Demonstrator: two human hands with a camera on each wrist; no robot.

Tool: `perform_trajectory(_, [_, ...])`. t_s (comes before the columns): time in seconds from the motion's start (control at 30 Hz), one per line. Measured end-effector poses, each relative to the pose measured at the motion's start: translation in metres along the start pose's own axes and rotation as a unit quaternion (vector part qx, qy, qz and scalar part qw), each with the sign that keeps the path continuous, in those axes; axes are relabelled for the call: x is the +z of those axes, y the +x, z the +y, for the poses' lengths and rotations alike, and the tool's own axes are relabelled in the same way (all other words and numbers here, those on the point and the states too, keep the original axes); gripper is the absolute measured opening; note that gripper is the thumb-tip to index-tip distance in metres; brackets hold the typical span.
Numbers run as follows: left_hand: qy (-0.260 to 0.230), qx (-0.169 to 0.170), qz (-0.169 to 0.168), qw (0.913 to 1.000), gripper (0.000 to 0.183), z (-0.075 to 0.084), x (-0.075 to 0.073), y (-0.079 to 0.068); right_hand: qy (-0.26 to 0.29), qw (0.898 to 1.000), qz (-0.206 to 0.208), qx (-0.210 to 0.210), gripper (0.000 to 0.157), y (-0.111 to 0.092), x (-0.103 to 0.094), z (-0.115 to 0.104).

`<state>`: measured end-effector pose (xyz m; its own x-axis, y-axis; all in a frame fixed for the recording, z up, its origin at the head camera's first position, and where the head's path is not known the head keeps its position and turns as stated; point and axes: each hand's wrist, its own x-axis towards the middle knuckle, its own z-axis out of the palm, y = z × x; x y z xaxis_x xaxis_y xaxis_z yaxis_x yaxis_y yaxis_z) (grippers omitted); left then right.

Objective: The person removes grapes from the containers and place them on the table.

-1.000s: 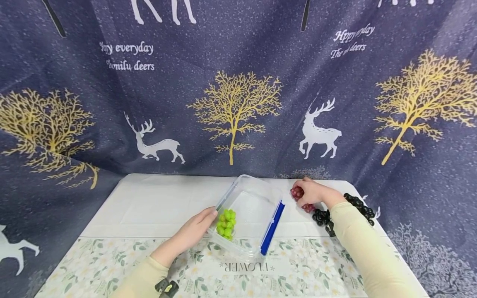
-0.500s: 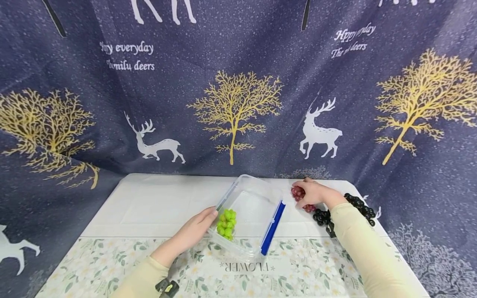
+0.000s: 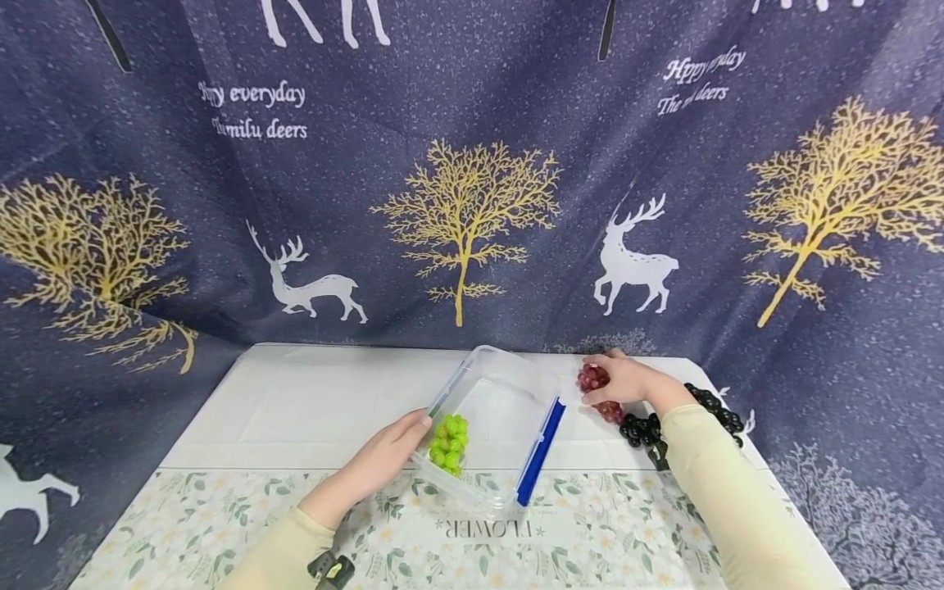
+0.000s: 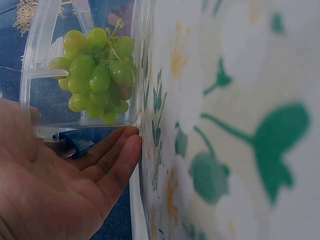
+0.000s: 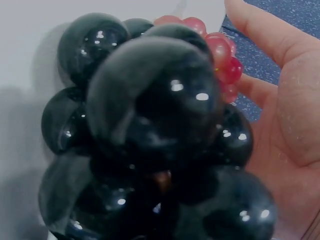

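In the head view, my left hand (image 3: pixel 387 453) holds the left side of a clear plastic box (image 3: pixel 509 393), thumb at the rim and the other fingers outside it. Green grapes (image 3: pixel 448 444) lie inside, by that hand; the left wrist view shows this bunch (image 4: pixel 95 72) through the wall. At the right, my right hand (image 3: pixel 625 383) is spread around a bunch of red grapes (image 3: pixel 592 378) on the white cloth. Its thumb (image 5: pixel 252 22) is straight and looks apart from the red grapes in the right wrist view; another finger passes behind them.
Black grapes (image 3: pixel 640 429) lie under the right wrist, and more black grapes (image 3: pixel 711 401) show beyond the forearm. A blue flap (image 3: pixel 541 453) hangs along the box's right side. The table has a white and floral cloth (image 3: pixel 332 410); a dark blue curtain (image 3: pixel 516 98) stands behind.
My right hand has shifted slightly to the right, its thumb now straighter and more of the red grapes visible. The left hand and box stay where they were.
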<state>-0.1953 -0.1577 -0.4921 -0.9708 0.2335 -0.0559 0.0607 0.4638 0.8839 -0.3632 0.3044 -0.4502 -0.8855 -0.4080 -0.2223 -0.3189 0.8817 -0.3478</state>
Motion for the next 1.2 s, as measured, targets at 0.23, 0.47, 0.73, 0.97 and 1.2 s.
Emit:
perform_trajectory(0.23, [0.002, 0.000, 0.000, 1.0000, 0.072, 0.000, 0.001, 0.000, -0.001, 1.000, 0.021, -0.013, 0.097, -0.004, -0.003, -0.002])
perform_trajectory(0.47, [-0.003, -0.001, -0.003, 1.0000, 0.071, 0.002, 0.001, 0.000, -0.005, 0.997, 0.064, -0.039, 0.092, -0.008, -0.004, -0.005])
perform_trajectory(0.73, [0.005, -0.004, 0.000, 1.0000, 0.071, 0.002, 0.000, -0.001, -0.008, 0.991, 0.120, -0.065, 0.087, -0.013, -0.007, -0.014])
perform_trajectory(0.97, [0.002, 0.000, 0.002, 1.0000, 0.071, 0.002, 0.001, -0.001, 0.010, 0.986, 0.148, -0.074, 0.089, -0.022, -0.014, -0.025])
perform_trajectory(1.2, [0.005, 0.001, 0.003, 1.0000, 0.071, 0.002, 0.000, -0.001, 0.021, 0.981, 0.166, -0.098, 0.088, -0.030, -0.018, -0.038])
